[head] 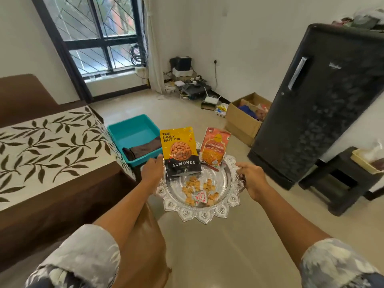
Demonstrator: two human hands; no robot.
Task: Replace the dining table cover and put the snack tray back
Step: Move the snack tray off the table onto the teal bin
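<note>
1. The tray [199, 213] hangs level above the floor. The left hand [152, 170] grips its left rim and the right hand [252, 179] its right rim, with the fingers of both curled over the edge.
2. Two packets [179, 150] stand at the tray's far side, and loose snacks lie at its middle.
3. The tabletop [62, 192] lies left of the tray, already under a leaf cover [47, 146]. The left hand is the nearer one.
4. Likely next is a level carry leftward. The upright packets could topple if the tray tilts.
5. A tub [133, 132] sits far-left of the tray.
</note>
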